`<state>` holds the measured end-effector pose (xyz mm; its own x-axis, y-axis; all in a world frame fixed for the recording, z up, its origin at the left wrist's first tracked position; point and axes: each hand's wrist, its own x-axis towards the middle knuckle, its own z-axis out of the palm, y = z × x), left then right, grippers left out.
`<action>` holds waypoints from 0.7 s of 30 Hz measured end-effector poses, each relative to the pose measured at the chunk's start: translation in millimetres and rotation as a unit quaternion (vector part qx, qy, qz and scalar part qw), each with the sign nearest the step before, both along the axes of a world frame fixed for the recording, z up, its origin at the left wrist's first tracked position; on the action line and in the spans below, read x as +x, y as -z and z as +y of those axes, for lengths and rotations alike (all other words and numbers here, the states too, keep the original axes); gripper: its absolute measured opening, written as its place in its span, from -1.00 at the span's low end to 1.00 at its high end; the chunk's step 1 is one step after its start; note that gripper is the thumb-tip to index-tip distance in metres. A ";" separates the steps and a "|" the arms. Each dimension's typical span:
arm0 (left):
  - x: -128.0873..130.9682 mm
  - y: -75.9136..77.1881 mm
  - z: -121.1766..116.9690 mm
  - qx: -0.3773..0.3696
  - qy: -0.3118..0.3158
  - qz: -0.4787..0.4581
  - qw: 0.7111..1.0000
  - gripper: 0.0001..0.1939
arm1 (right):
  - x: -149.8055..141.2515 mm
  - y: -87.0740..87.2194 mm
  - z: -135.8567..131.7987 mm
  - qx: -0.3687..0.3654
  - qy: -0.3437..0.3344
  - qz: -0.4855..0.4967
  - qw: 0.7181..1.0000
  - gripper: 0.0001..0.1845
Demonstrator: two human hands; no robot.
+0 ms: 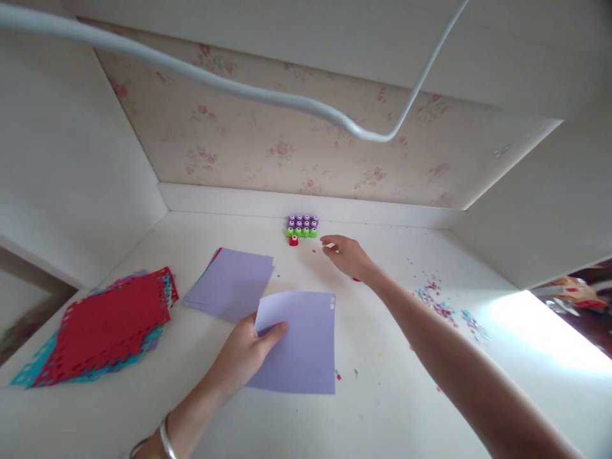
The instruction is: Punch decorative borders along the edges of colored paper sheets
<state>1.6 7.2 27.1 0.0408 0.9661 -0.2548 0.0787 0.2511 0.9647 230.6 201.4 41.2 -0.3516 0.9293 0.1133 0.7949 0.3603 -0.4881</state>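
My left hand (255, 344) grips a lilac sheet of paper (306, 344) by its left edge, thumb on top. Small cut-out shapes (332, 301) show at that sheet's top right corner. My right hand (344, 252) reaches over the table, its fingers stretched and a little apart, with nothing visible in them. Just left of its fingertips stand several small craft punches in rows: purple ones (303, 222), green ones (301, 233) and one red punch (293, 241) in front. Partly hidden by my right wrist is a small red object (356, 279).
Behind the held sheet lies a stack of lilac paper (232, 284). At the left is a pile of red sheets (112, 322) and blue ones with punched edges. Paper bits (437, 306) are scattered at the right. A white cable (268, 95) hangs across the top.
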 end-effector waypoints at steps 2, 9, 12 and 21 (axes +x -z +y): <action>-1.4 -0.2 0.8 -0.004 -0.011 -0.005 1.000 -0.55 | -28.9 5.9 9.7 0.011 -0.032 -0.013 0.999 -0.58; -2.9 2.7 2.0 -0.005 -0.034 -0.039 0.999 -0.56 | -72.7 15.3 35.1 -0.001 -0.094 -0.044 0.995 -0.65; -3.0 2.1 1.0 0.006 -0.026 -0.040 0.999 -0.57 | -75.8 19.2 32.1 -0.013 -0.081 -0.026 0.996 -0.77; -4.4 -4.8 0.3 0.017 -0.043 -0.049 0.998 -0.59 | -46.5 26.2 -45.9 -0.066 0.033 0.190 0.979 -0.59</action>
<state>-2.8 7.5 31.9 -0.0195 0.9751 -0.2210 -0.0374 0.2202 0.9747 184.1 155.5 15.0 -0.2466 0.9638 0.1015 0.5661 0.2283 -0.7921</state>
